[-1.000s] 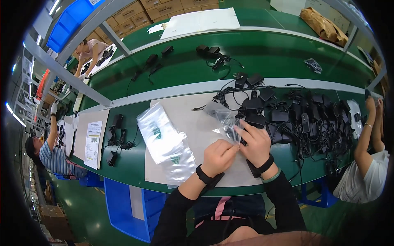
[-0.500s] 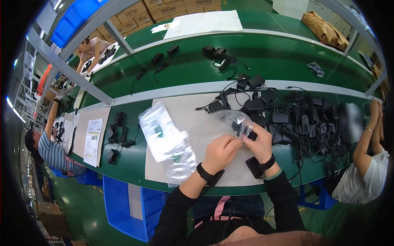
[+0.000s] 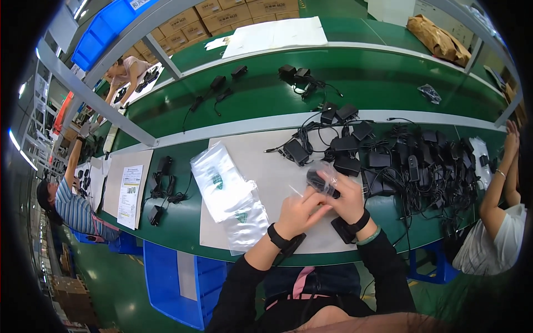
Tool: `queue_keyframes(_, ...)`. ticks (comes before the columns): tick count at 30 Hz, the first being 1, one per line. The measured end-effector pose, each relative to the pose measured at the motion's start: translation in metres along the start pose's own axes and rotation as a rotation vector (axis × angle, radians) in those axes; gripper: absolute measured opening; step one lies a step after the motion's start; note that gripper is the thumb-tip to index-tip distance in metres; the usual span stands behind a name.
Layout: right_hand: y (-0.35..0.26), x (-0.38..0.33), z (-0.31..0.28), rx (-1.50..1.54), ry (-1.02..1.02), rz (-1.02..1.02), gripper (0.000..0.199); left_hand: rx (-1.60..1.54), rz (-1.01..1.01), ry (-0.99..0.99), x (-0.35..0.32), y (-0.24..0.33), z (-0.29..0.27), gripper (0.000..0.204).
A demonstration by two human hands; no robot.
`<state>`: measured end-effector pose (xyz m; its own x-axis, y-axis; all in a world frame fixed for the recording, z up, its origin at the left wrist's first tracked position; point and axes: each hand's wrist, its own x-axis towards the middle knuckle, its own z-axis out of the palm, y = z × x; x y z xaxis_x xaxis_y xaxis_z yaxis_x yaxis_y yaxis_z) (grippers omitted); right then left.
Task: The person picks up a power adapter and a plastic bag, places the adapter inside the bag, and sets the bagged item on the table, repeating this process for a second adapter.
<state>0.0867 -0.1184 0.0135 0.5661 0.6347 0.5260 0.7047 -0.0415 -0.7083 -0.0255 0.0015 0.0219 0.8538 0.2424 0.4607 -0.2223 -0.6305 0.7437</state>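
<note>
A clear plastic bag with a black power adapter and its cord inside is between my two hands, over the beige board. My right hand is closed round the bag's right side. At the bag's lower edge my left hand has its fingers bent and pinched against the plastic. Where the fingertips meet, their exact hold is partly hidden. Left of my hands lie flat clear bags with green print. Several black adapters with cords rest just beyond my hands.
A large heap of black adapters with tangled cords covers the bench to the right. More adapters lie left. A grey rail crosses behind the board. A co-worker's arms reach in at right; another person sits left.
The bag has come closer, with the adapter now gathered in it between my hands. My left fingers have shifted. At right, the co-worker's hands have moved up and a clear bag lies near them.
</note>
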Motion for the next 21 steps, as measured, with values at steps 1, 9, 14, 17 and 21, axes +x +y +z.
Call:
queue_keyframes(1, -0.001, 0.002, -0.001, -0.046, 0.033, -0.036, 0.052, 0.056, 0.030, -0.055, -0.001, -0.004, -0.001, 0.012)
queue_keyframes(9, -0.012, 0.004, -0.007, -0.338, 0.080, -0.223, 0.052, -0.029, -0.154, 0.177, -0.007, -0.020, 0.003, 0.026)
queue_keyframes(14, -0.015, 0.006, -0.008, -0.370, 0.109, -0.311, 0.050, -0.546, -0.663, -0.028, -0.007, -0.024, 0.000, 0.036)
queue_keyframes(17, -0.013, 0.002, -0.005, -0.047, 0.126, -0.074, 0.048, -0.911, -0.506, -0.134, -0.007, -0.028, -0.004, 0.028)
queue_keyframes(21, -0.001, -0.007, 0.005, 0.725, 0.127, 0.492, 0.044, -0.796, -0.438, 0.055, -0.002, -0.042, -0.002, 0.027)
